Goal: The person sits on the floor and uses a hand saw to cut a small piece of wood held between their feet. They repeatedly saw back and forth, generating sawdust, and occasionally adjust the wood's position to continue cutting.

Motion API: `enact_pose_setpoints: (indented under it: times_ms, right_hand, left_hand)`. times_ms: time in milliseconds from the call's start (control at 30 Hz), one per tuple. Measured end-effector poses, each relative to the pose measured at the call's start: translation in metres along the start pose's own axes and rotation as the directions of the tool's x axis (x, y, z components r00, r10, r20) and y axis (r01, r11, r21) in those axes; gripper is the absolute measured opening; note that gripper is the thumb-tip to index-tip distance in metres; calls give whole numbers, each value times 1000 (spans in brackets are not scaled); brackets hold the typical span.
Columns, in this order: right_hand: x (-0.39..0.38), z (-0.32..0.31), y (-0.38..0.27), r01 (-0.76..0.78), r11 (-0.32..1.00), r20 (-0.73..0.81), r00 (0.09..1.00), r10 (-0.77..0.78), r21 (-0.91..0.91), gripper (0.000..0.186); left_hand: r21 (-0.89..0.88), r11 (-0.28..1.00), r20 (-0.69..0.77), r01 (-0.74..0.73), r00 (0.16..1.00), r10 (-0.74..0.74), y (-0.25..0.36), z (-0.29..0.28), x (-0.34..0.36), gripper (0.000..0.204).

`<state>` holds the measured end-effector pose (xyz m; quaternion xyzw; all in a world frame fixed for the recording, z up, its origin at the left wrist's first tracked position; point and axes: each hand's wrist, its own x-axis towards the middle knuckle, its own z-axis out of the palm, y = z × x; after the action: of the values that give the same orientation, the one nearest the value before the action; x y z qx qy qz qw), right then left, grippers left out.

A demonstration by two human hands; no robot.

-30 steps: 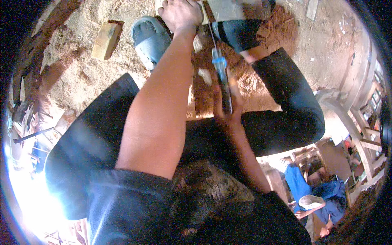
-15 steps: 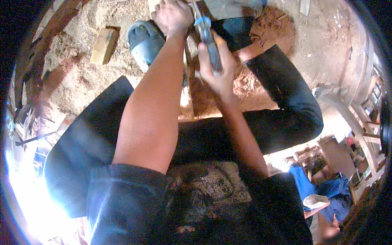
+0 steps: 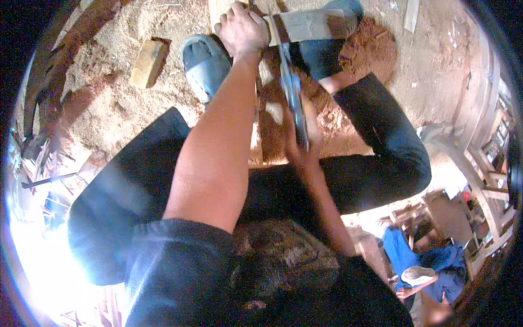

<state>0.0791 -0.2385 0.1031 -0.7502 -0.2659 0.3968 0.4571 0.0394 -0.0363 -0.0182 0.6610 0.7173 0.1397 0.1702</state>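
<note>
My right hand (image 3: 301,128) is wrapped round the handle of what looks like a hand saw (image 3: 292,90), blurred by motion. Its thin blade points away from me, past the end of a short grey-brown board (image 3: 313,26). To the left, my left hand (image 3: 242,30) presses down with bent fingers on a pale wooden piece (image 3: 218,6), mostly hidden beneath it. The board lies across by my right foot, against a blue-grey shoe (image 3: 348,10). Another grey shoe (image 3: 206,65) is just left of my left wrist.
A loose wooden block (image 3: 149,64) lies on the sawdust-covered ground (image 3: 117,111) at the left. Reddish shavings (image 3: 370,52) are heaped at the right. Wooden frames (image 3: 474,158) stand along the right edge. Another person in blue trousers (image 3: 400,248) sits at lower right.
My right hand has drawn the saw back toward my body, uncovering more of its blade. My left hand keeps its place on the wood; the whole view has shifted slightly.
</note>
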Motion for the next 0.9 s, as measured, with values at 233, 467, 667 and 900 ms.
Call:
enact_pose_setpoints:
  times_ms: [233, 467, 667, 900]
  right_hand:
    - [54, 14, -11, 182, 978, 74, 982, -175, -100, 34]
    - [-22, -16, 35, 201, 979, 89, 976, -198, -26, 45]
    - [34, 22, -21, 69, 989, 66, 996, -61, -129, 38]
    - [20, 5, 0, 252, 959, 135, 963, -235, -126, 44]
  left_hand:
    - [-51, 996, -92, -66, 994, 61, -8, 4, 5, 24]
    - [-19, 1000, -61, -4, 998, 3, -4, 0, 9, 25]
    - [-12, 999, 24, -37, 999, 37, -6, -5, -6, 26]
    - [9, 1000, -18, -28, 999, 29, -9, 2, 12, 25]
